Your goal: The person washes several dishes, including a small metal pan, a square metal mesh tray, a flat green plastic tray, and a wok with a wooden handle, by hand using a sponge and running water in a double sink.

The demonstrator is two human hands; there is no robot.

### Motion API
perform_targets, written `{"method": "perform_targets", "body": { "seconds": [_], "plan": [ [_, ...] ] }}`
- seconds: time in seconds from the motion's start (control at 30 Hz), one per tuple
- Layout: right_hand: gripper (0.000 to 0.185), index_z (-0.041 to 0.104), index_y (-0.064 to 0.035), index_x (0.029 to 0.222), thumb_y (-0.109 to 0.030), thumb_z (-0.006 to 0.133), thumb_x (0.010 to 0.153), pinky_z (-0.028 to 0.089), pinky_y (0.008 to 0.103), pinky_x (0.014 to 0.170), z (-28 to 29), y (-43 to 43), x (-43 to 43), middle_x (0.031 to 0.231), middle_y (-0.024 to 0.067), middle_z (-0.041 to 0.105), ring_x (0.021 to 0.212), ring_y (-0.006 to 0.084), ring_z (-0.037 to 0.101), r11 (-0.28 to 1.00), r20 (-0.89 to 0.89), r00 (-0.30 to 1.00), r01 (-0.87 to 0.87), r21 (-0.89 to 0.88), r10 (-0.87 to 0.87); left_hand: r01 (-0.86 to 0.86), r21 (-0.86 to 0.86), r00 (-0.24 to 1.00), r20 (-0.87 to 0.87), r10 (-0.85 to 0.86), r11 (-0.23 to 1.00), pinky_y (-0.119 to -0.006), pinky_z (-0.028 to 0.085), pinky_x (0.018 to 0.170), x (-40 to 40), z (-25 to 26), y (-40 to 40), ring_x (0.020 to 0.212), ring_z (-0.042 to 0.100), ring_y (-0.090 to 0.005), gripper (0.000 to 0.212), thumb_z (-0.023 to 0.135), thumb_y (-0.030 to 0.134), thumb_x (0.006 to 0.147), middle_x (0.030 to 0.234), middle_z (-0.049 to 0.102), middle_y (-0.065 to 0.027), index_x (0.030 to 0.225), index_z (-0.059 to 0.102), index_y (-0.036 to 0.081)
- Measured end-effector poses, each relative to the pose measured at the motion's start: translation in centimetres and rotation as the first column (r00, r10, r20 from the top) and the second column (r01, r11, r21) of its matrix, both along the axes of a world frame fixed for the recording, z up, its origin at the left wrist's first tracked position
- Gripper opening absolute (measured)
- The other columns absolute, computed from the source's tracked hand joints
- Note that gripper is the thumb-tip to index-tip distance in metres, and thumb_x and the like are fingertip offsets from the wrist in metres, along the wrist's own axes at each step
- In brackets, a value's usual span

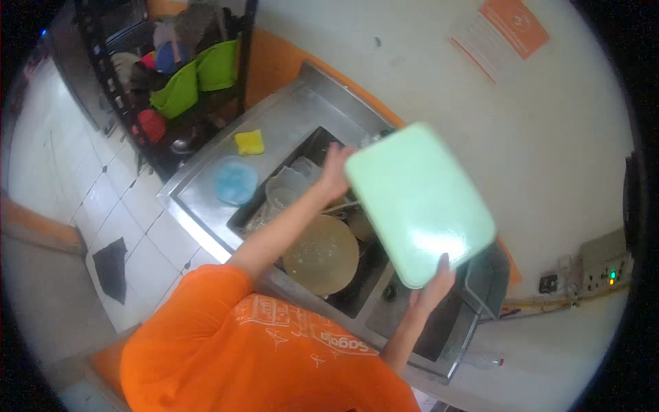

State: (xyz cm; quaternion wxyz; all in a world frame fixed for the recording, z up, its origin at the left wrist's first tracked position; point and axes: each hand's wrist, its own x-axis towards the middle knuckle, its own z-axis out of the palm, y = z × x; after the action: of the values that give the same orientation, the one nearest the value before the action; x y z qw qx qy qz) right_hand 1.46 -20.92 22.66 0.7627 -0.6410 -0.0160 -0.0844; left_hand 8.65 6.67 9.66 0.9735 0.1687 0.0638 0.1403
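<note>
Both my hands hold a pale green rectangular plastic tray or tub [419, 201], tilted above a stainless steel double sink [180, 203]. My left hand [335, 172] grips its far left edge, with the fingers partly hidden. On its near edge lies my right hand [435, 288], thumb on the glossy face. Below my left forearm, a large round container [322, 255] of cloudy liquid sits in the left basin, beside clear plastic containers [285, 188]. The tray hides part of the sink and whatever is behind it. A drain [391, 292] shows in the right basin.
On the left drainboard are a yellow sponge [249, 142] and a round tub with blue contents [236, 181]. A dark rack [246, 62] with green bins [177, 92] stands beyond. A wall [540, 154] borders the sink; a plastic bottle [484, 361] lies at right.
</note>
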Motion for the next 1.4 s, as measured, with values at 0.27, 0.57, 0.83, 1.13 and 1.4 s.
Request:
{"method": "perform_targets", "body": {
  "seconds": [0.27,0.57,0.83,1.13,1.4],
  "plan": [
    [0.017,0.06,0.009,0.093,-0.005,0.056,0.084,0.048,0.0358,0.068,0.2,3.4,-4.0,0.09,0.0184,0.064,0.074,0.0287,0.062,0.591,0.454,0.778,0.134,-0.795,0.434,0.091,0.426,0.979,-0.203,-0.004,0.9,-0.044,0.032,0.1,-9.3,-3.5,6.7,0.119,0.044,-0.0244,0.066,0.03,0.059,0.089,0.135,0.04,-0.0095,0.134,0.035,0.01],
    [0.015,0.05,-0.0093,0.062,-0.013,0.063,0.055,0.047,0.0369,0.059,6.0,20.6,-11.5,0.083,0.0047,0.06,0.07,0.0237,0.058,0.051,0.028,-0.261,0.083,-0.995,0.965,0.163,0.346,0.924,-0.382,-0.02,0.924,-0.039,0.044,0.091,-40.4,-1.3,21.0,0.109,0.05,-0.0196,0.046,0.046,0.037,0.091,0.119,0.05,-0.0086,0.129,0.04,0.011],
    [0.027,0.06,-0.0086,0.086,-0.022,0.069,0.064,0.047,0.0328,0.061,3.2,48.3,-28.4,0.08,0.0048,0.059,0.07,0.0233,0.058,0.042,0.165,-0.453,-0.27,-0.962,0.876,-0.388,0.669,0.214,-0.603,0.769,0.633,-0.027,0.039,0.08,-66.6,-0.2,33.3,0.087,0.05,-0.0127,0.039,0.044,0.047,0.089,0.095,0.054,-0.0003,0.1,0.055,0.011],
    [0.035,0.063,-0.0122,0.098,-0.008,0.064,0.063,0.048,0.0356,0.062,-5.2,73.9,-51.0,0.081,0.0058,0.063,0.068,0.0254,0.059,0.131,0.29,-0.645,-0.283,-0.95,0.707,-0.519,0.838,-0.229,0.055,0.972,-0.169,-0.048,0.033,0.099,-83.8,7.2,37.7,0.121,0.042,-0.0275,0.073,0.052,0.049,0.086,0.136,0.037,-0.016,0.142,0.014,0.02],
    [0.036,0.059,0.0088,0.094,-0.025,0.064,0.082,0.047,0.0355,0.069,-4.7,96.8,-51.4,0.085,0.0144,0.064,0.074,0.0223,0.06,0.33,0.178,0.306,-0.934,-0.133,0.935,-0.484,0.86,-0.165,-0.273,0.948,0.164,-0.034,0.044,0.088,-86.4,5.7,40.0,0.105,0.056,-0.0198,0.064,0.051,0.04,0.089,0.126,0.049,-0.0126,0.139,0.023,0.011]
  ]
}}
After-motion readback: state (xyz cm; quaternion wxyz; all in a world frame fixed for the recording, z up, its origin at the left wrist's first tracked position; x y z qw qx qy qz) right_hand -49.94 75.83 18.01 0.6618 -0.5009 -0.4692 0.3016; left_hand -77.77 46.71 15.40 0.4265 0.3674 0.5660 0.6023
